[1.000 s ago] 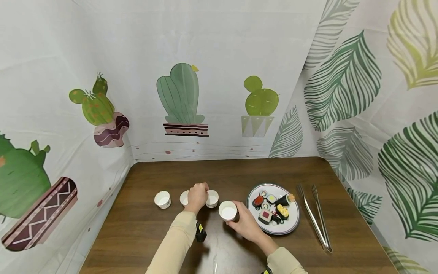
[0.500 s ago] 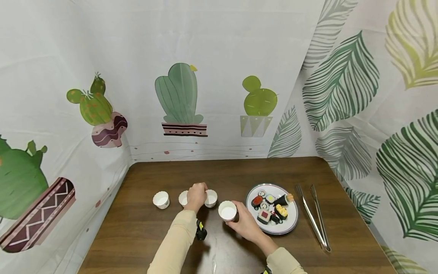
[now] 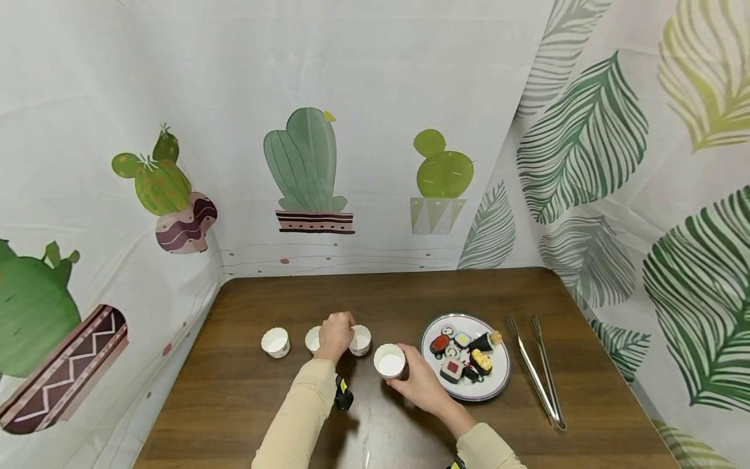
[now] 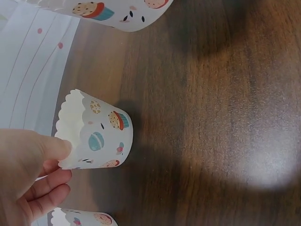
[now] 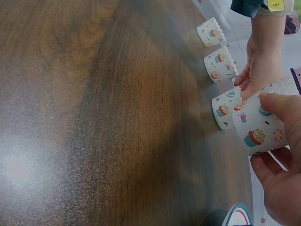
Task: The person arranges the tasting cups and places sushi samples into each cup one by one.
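White paper baking cups with scalloped rims and printed cupcakes stand in a row on the wooden table. With thumb and fingers, my left hand (image 3: 336,333) pinches the rim of the row's rightmost cup (image 4: 101,134), which stands upright. A second cup (image 3: 313,339) is partly hidden behind that hand, and the leftmost cup (image 3: 275,342) stands apart. My right hand (image 3: 420,383) grips another baking cup (image 5: 261,125) by its side, thumb on one side and fingers beneath, just right of the row. The cups' visible insides are white and bare.
Right of my right hand lies a round white plate (image 3: 498,384) with a dark-striped rim, bearing several sushi pieces (image 3: 482,362). Metal tongs (image 3: 545,384) rest spread at the table's right side. A printed cloth (image 3: 375,130) hangs behind the table (image 3: 246,404).
Both hands keep the same hold and place. Only the head view has shifted very slightly, moving everything a little to the left.
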The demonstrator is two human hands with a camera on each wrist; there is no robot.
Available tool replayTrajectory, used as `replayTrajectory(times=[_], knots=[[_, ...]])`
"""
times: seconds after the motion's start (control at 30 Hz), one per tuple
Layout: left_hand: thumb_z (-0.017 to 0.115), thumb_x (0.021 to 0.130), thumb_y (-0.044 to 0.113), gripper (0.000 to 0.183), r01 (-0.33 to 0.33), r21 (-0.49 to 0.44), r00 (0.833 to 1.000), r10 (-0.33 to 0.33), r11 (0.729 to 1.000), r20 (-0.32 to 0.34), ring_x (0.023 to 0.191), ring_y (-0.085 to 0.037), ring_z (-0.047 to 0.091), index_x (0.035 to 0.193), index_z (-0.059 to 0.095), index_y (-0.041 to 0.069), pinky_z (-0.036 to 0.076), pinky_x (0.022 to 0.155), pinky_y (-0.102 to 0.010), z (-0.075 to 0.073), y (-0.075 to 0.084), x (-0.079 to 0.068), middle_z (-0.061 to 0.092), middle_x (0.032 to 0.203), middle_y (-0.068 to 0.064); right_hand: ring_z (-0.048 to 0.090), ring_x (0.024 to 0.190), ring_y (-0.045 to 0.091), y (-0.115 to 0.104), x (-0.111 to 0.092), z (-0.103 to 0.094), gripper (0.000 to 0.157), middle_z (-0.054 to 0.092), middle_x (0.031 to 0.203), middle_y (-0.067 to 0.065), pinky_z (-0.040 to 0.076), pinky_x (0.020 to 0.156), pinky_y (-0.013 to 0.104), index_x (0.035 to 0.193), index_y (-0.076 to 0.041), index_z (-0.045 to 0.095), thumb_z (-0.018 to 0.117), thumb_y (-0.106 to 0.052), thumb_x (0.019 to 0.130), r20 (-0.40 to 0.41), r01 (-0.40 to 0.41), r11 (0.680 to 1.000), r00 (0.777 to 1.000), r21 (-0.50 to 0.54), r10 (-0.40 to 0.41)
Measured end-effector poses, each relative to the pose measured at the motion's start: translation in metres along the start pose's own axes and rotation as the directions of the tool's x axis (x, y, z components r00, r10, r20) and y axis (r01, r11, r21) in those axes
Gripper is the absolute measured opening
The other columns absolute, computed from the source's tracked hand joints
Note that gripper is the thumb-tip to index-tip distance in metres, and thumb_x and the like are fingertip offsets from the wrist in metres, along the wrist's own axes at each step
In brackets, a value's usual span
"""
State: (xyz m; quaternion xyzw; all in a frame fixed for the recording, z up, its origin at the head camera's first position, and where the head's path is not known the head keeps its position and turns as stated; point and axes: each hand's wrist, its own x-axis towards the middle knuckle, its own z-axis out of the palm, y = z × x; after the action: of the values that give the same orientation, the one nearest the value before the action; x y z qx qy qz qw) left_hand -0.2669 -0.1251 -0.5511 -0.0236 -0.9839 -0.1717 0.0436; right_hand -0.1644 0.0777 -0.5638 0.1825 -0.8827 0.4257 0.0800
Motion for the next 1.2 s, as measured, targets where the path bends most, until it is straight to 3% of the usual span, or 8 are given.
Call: replayTrajectory(times=[0.77, 1.03, 1.2], knots=[[0.071, 0.074, 0.013, 0.007, -0.154, 0.059, 0.988, 0.156, 0.986, -0.022, 0.065, -0.023, 0.061, 0.078, 0.065, 0.015, 0.047, 0.054, -0.037, -0.033, 0.003, -0.001, 0.057, 0.072, 0.002, 0.055, 0.103, 0.023, 0.000, 0.002, 0.000, 0.063, 0.057, 0.110, 0.010, 0.044, 0.090, 0.043, 0.118, 0.000, 0.050, 0.081, -0.011, 0.064, -0.001, 0.003, 1.000, 1.000, 0.015, -0.003], [0.072, 0.075, 0.017, 0.014, -0.243, 0.082, 0.970, 0.244, 0.967, -0.003, 0.072, -0.023, 0.063, 0.087, 0.065, 0.015, 0.049, 0.055, -0.037, -0.046, 0.017, -0.007, 0.060, 0.080, 0.001, 0.056, 0.103, 0.024, -0.002, 0.002, 0.001, 0.063, 0.056, 0.110, 0.010, 0.044, 0.089, 0.042, 0.119, -0.001, 0.050, 0.081, -0.011, 0.065, -0.004, 0.002, 1.000, 1.000, 0.017, -0.002], [0.073, 0.076, 0.017, 0.017, -0.310, 0.069, 0.950, 0.311, 0.948, -0.014, 0.075, -0.021, 0.063, 0.091, 0.065, 0.016, 0.050, 0.057, -0.035, -0.054, 0.029, -0.013, 0.062, 0.085, 0.001, 0.056, 0.103, 0.024, -0.001, 0.002, 0.002, 0.064, 0.056, 0.111, 0.010, 0.045, 0.089, 0.042, 0.119, -0.001, 0.050, 0.081, -0.011, 0.064, -0.009, 0.001, 1.000, 1.000, 0.006, -0.001]])
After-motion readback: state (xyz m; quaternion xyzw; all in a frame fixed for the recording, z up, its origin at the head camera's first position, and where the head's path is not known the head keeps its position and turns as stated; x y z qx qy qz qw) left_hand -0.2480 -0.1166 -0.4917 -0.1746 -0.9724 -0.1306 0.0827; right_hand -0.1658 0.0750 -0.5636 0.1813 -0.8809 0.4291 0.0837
